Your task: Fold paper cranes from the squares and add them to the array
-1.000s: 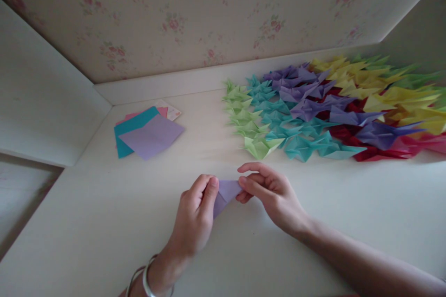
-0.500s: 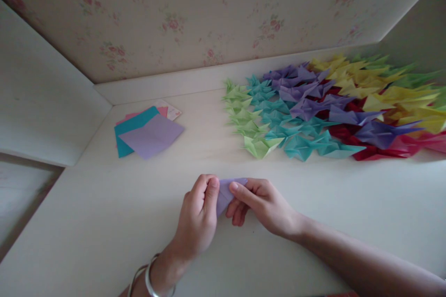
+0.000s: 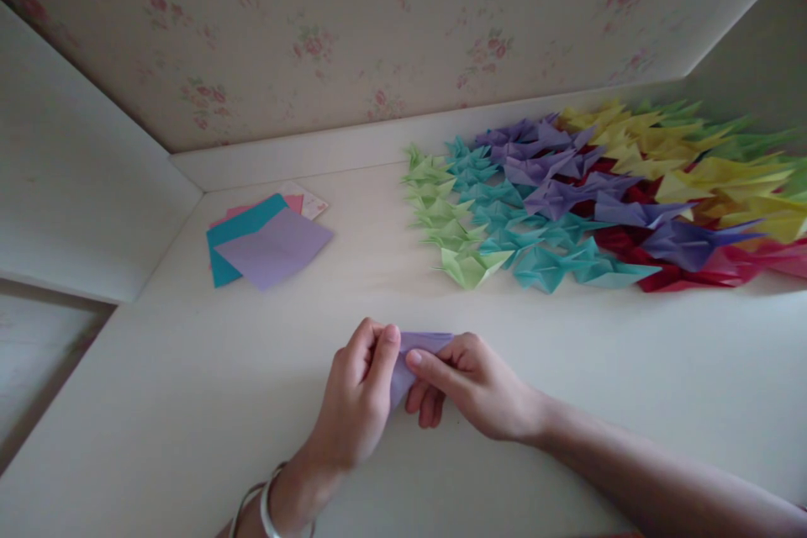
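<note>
A piece of folded purple origami paper (image 3: 426, 342) is held between my two hands, just above the white table. My left hand (image 3: 362, 391) is closed on its left side, with the thumb on top and the fingers curled behind. My right hand (image 3: 482, 387) grips the right part, thumb pressed on the paper's face and fingers underneath. The paper's upper edge shows as a layered fold, and a pointed part hangs down between the hands. Much of it is hidden by my fingers.
Loose sheets lie at the left: a purple sheet (image 3: 277, 248) over a teal sheet (image 3: 220, 269), with pink and patterned paper beneath. Rows of folded paper cranes in green, teal, purple, red and yellow, such as a green crane (image 3: 472, 267), fill the right back by the wall.
The folded paper has tilted and sits slightly lower, with its layered top edge now showing. My right thumb has slid left and down across it. My left hand has barely moved.
</note>
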Action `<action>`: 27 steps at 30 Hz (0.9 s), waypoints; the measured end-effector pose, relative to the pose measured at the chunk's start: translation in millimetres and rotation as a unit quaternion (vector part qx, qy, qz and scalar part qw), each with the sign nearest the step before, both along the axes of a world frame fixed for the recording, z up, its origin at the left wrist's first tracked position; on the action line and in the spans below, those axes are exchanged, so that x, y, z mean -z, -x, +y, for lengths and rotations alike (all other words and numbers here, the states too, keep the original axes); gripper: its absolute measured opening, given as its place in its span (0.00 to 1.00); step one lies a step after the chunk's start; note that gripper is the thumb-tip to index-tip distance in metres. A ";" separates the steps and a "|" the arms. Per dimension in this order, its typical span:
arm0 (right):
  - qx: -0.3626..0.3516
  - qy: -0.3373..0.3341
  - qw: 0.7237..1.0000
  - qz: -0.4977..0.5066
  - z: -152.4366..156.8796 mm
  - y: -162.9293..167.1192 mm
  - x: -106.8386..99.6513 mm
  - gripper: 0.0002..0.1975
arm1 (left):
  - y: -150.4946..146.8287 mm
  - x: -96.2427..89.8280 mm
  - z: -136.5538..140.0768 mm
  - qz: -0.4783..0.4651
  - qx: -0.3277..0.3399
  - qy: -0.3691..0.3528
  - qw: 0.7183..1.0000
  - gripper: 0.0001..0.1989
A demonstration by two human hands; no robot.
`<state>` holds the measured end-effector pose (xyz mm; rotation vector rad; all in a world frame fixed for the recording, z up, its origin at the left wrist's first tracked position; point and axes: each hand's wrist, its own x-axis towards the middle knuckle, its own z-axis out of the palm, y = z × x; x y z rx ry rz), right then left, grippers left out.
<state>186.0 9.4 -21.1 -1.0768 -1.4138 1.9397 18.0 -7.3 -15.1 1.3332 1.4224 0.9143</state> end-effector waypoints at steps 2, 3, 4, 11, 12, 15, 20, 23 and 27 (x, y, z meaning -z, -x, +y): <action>-0.002 -0.004 1.000 -0.005 -0.2 -1.2 0.5 0.32 | 2.2 -0.1 2.3 -0.017 -0.003 0.015 1.000 0.17; -0.002 -0.002 1.000 -0.007 0.1 -1.5 0.4 0.32 | 3.3 -0.1 3.4 -0.026 -0.004 0.021 0.999 0.16; -0.002 0.000 1.000 -0.007 0.6 -1.6 0.2 0.32 | 4.2 -0.1 4.3 -0.034 -0.005 0.023 0.999 0.16; -0.036 0.068 0.996 0.040 3.1 2.5 -3.7 0.33 | 4.5 1.5 0.1 -0.023 -0.035 -0.025 0.999 0.14; -0.038 0.068 0.996 0.041 2.9 2.8 -4.2 0.33 | 4.0 1.8 -0.8 -0.028 -0.037 -0.022 0.999 0.14; -0.030 0.055 0.997 0.034 1.6 2.5 -5.4 0.32 | 2.2 2.1 -1.4 -0.050 -0.033 -0.009 0.998 0.13; -0.012 0.050 0.998 0.036 -0.1 1.5 -3.8 0.31 | 1.6 0.6 3.0 -0.058 -0.040 -0.010 0.997 0.12; -0.024 0.063 0.996 0.061 -1.0 2.5 -1.2 0.30 | 3.0 -0.3 4.6 -0.043 -0.049 -0.017 0.998 0.11; -0.064 0.098 0.991 0.060 -3.8 3.2 0.1 0.31 | 3.5 0.0 2.9 -0.032 -0.041 -0.029 0.998 0.11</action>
